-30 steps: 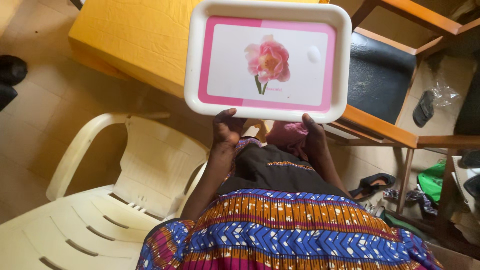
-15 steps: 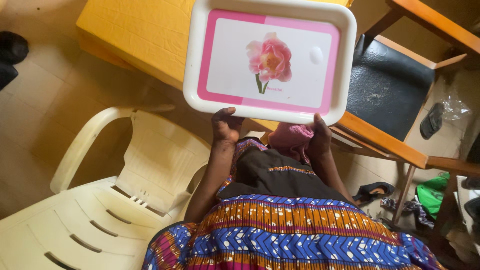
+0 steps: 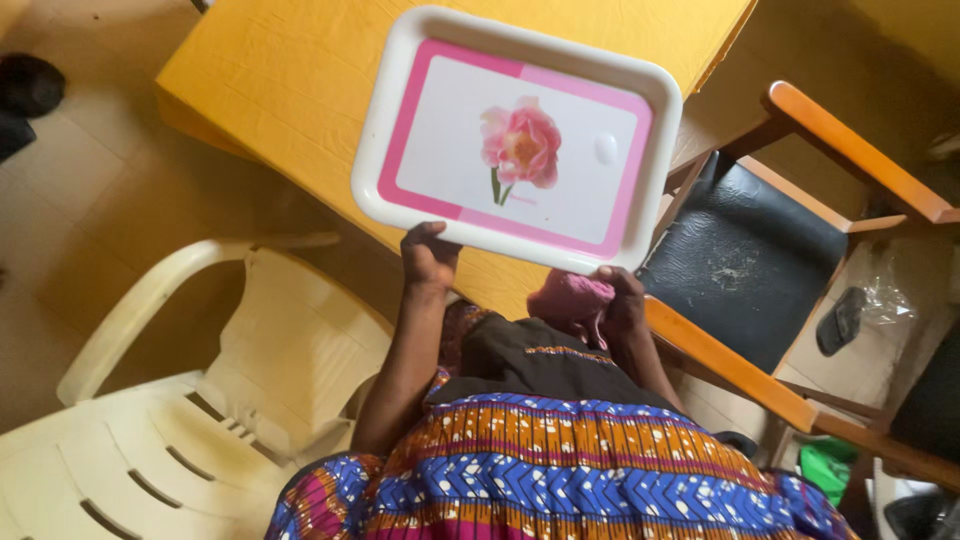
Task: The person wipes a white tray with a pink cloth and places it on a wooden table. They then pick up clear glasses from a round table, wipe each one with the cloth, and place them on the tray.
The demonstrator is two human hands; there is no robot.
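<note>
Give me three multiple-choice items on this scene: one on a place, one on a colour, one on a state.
1. Where is the tray?
A. above the yellow table
B. on the black chair seat
C. on the floor

2. What colour is the tray's inner border?
A. green
B. pink
C. blue

3. How is the tray held?
A. left hand only
B. right hand only
C. both hands

Answers: 1 A, yellow cloth shows around most of it. 2 B, a pink band frames the flower picture. 3 C, each hand grips the near rim, the right with a pink cloth.

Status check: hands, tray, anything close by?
Left hand and right hand grip tray near edge. Pink cloth under right hand. Yellow table beneath; wooden chair right.
</note>
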